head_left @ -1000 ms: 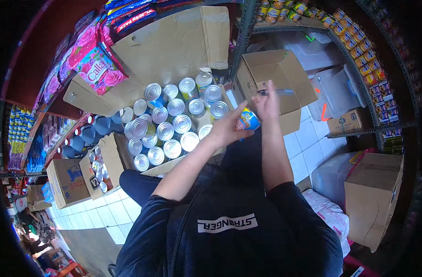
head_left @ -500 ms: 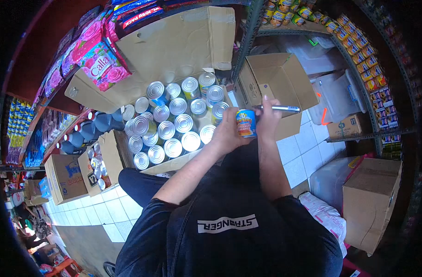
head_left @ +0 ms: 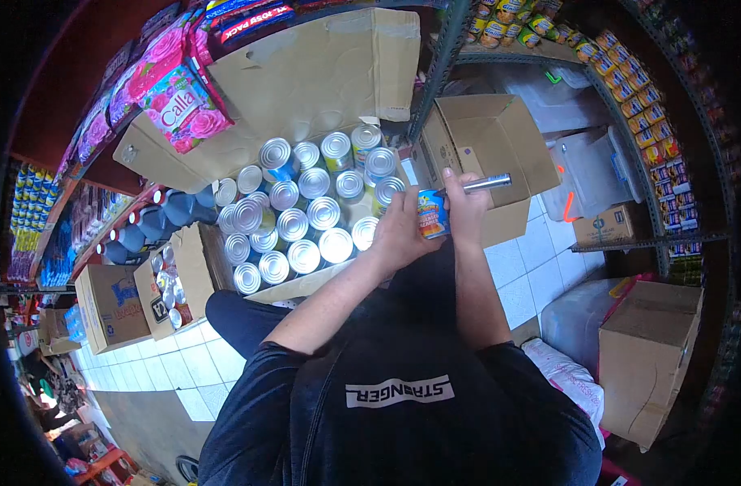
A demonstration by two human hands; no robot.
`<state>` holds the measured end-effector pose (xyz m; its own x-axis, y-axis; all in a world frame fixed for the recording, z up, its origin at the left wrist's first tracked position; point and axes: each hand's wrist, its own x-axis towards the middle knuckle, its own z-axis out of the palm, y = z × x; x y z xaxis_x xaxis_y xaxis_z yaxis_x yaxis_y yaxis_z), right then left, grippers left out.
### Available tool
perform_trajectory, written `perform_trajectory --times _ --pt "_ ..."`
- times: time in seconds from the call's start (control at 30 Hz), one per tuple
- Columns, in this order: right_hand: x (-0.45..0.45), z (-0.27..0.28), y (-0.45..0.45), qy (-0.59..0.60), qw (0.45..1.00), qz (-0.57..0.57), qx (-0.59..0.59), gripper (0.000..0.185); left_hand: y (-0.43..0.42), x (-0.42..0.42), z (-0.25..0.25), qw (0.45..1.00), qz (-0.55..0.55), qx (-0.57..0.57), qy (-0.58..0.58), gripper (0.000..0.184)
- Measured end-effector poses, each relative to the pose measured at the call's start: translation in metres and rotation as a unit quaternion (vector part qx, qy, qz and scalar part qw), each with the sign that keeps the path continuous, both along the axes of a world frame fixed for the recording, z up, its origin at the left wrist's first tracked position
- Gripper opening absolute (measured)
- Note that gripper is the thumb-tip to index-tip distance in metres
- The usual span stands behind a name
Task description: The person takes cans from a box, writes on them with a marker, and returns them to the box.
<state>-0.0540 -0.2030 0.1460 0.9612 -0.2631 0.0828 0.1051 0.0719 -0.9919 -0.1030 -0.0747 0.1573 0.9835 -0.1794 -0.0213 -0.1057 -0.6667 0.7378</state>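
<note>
My left hand (head_left: 397, 231) is closed around a small can (head_left: 433, 215) with a blue, yellow and orange label, held tilted in front of my chest. A silver marker (head_left: 488, 183) is gripped in my right hand (head_left: 468, 212), which is right beside the can. The marker's tip end reaches the can's upper edge; whether it touches cannot be made out. To the left of the can, an open carton (head_left: 293, 287) holds several cans (head_left: 323, 212) standing with their silver lids up.
An open cardboard box (head_left: 512, 134) stands ahead on the right. A smaller box of cans (head_left: 170, 290) sits at the left by dark blue jugs (head_left: 148, 227). Pink Calla packs (head_left: 182, 109) overhang the carton. A closed box (head_left: 650, 352) stands at the right, near stocked shelves (head_left: 630, 93).
The marker has shifted left towards the can, and its far end now points more upward. The can is tilted slightly more in my left hand.
</note>
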Motion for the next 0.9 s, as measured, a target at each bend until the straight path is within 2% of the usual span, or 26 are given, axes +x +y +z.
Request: perform_trajectory --times 0.27,0.37,0.5,0.8,0.9 --pt "0.0 0.001 0.0 0.006 1.0 0.005 -0.028 0.031 -0.002 0.001 -0.003 0.999 -0.003 0.032 -0.019 0.096" --pt "0.002 -0.005 0.001 0.01 0.999 0.002 -0.046 0.032 -0.001 0.002 0.003 0.999 -0.014 0.044 0.006 0.091" --pt "0.004 -0.011 -0.002 0.0 0.997 -0.001 -0.074 0.032 -0.003 0.002 -0.006 0.999 -0.01 0.042 -0.027 0.094" --pt "0.005 -0.014 -0.004 -0.003 0.998 -0.002 -0.07 0.029 -0.004 0.002 -0.01 0.998 -0.001 0.039 -0.042 0.094" --pt "0.0 -0.005 -0.001 -0.01 0.999 0.001 -0.034 0.029 -0.003 0.002 -0.005 0.999 -0.003 0.044 -0.026 0.095"
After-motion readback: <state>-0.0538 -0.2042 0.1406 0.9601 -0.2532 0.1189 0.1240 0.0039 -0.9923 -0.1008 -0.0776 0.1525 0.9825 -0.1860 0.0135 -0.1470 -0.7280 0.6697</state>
